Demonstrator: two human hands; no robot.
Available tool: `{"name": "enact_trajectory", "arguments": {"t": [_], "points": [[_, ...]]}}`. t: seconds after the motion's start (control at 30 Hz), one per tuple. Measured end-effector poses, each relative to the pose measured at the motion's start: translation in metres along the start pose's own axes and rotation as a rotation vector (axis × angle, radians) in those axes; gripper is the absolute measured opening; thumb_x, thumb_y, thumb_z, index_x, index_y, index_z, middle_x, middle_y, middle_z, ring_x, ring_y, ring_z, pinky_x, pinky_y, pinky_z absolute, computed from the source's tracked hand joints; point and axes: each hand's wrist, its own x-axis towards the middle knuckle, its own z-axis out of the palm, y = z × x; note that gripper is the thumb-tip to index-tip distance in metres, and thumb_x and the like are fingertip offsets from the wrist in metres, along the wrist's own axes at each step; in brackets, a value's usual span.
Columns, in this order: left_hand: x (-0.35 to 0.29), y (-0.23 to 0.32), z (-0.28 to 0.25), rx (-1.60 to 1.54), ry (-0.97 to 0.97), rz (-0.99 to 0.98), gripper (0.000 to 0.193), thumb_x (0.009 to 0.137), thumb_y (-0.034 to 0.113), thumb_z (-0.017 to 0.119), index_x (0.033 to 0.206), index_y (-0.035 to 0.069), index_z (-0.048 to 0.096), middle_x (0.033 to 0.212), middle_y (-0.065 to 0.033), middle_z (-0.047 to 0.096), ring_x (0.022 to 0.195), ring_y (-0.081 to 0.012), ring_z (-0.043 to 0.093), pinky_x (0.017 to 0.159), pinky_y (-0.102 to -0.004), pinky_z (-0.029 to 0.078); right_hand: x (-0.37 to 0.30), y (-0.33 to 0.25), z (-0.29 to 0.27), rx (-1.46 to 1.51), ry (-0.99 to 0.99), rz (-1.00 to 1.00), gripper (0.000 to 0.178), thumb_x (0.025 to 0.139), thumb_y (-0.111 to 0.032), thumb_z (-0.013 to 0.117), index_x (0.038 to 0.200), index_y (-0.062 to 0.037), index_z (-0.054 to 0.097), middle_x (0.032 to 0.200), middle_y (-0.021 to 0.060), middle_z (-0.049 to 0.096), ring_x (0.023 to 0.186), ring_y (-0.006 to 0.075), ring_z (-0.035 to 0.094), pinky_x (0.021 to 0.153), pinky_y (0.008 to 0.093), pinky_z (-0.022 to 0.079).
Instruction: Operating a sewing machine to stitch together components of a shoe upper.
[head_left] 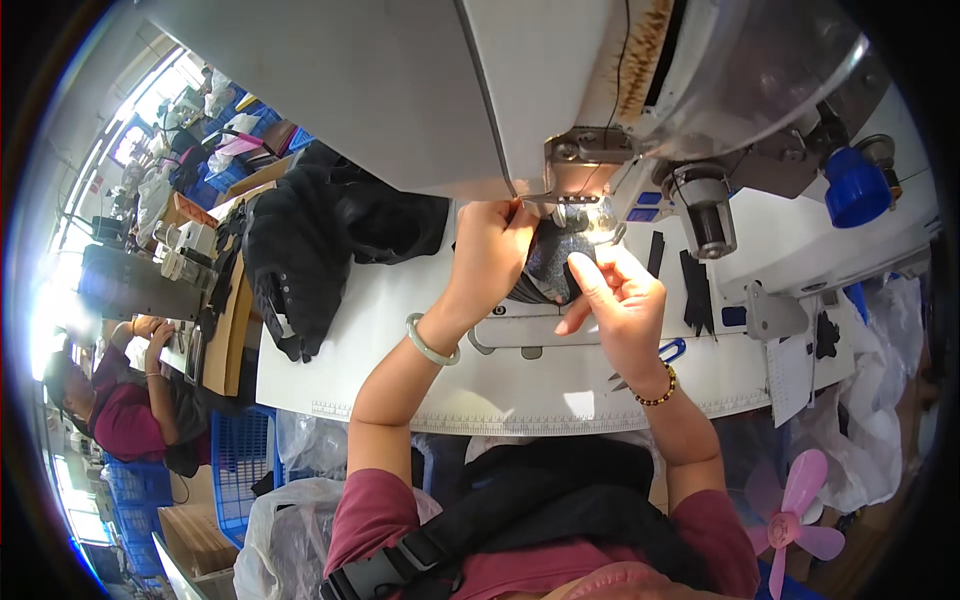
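Observation:
A piece of dark fabric (549, 262) lies under the lit needle area of a sewing machine (592, 165). On its left edge, my left hand (492, 258) is closed with the fingertips up close to the presser area, gripping the fabric. To the right, my right hand (622, 302) pinches at the fabric's right side with thumb and forefinger, the other fingers curled. Glare and my fingers hide the exact spot at the needle. Scissors with blue handles (673, 350) lie on the table beneath my right wrist.
A heap of black garments (300, 240) covers the table's left. Black strips (696, 292) lie right of the machine. A blue crate (246, 465), plastic bags (290, 535) and a pink fan (788, 528) stand below the table edge. Another person (135, 410) works at far left.

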Motion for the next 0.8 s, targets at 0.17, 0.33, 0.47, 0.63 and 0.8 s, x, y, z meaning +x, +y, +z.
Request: {"name": "enact_trajectory", "arguments": {"t": [0.17, 0.33, 0.47, 0.63, 0.8], "points": [[-0.003, 0.001, -0.001, -0.022, -0.002, -0.015, 0.03, 0.088, 0.01, 0.055, 0.063, -0.007, 0.055, 0.049, 0.0019, 0.046, 0.048, -0.0037, 0.038, 0.042, -0.0258, 0.028, 0.0, 0.003, -0.001, 0.012, -0.012, -0.004, 0.018, 0.089, -0.003, 0.06, 0.102, 0.01, 0.059, 0.073, 0.01, 0.065, 0.049, 0.0124, 0.061, 0.044, 0.0212, 0.046], [0.0, -0.006, -0.002, 0.013, 0.004, 0.037, 0.028, 0.087, 0.009, 0.056, 0.064, -0.006, 0.056, 0.05, 0.0024, 0.047, 0.049, -0.0034, 0.038, 0.043, -0.0255, 0.028, -0.001, 0.004, -0.002, 0.025, -0.018, -0.009, 0.015, 0.089, -0.003, 0.06, 0.099, 0.0086, 0.059, 0.071, 0.0082, 0.064, 0.049, 0.0112, 0.061, 0.044, 0.0207, 0.046], [0.002, -0.014, -0.003, 0.04, -0.023, -0.013, 0.022, 0.087, 0.007, 0.055, 0.07, -0.006, 0.059, 0.057, 0.0032, 0.052, 0.053, -0.0028, 0.042, 0.046, -0.0241, 0.032, 0.0, 0.005, -0.001, 0.019, -0.025, -0.032, 0.011, 0.09, -0.004, 0.06, 0.095, 0.0062, 0.059, 0.066, 0.0058, 0.062, 0.047, 0.01, 0.06, 0.042, 0.0204, 0.045], [0.006, -0.021, 0.003, -0.072, 0.016, 0.036, 0.018, 0.089, 0.005, 0.054, 0.08, -0.007, 0.064, 0.067, 0.0031, 0.059, 0.061, -0.002, 0.046, 0.052, -0.0215, 0.036, -0.004, 0.011, -0.007, 0.026, -0.049, 0.004, 0.013, 0.092, -0.008, 0.059, 0.094, 0.0047, 0.06, 0.062, 0.0047, 0.06, 0.045, 0.0095, 0.058, 0.04, 0.0201, 0.043], [-0.002, -0.022, 0.006, -0.124, 0.094, 0.071, 0.014, 0.093, 0.008, 0.052, 0.094, -0.005, 0.059, 0.072, 0.0019, 0.056, 0.063, -0.003, 0.045, 0.054, -0.0195, 0.035, -0.01, 0.023, -0.039, -0.161, 0.143, -0.005, 0.019, 0.093, -0.014, 0.058, 0.1, 0.0034, 0.063, 0.079, 0.0088, 0.066, 0.054, 0.0101, 0.061, 0.041, 0.0197, 0.044]]}}
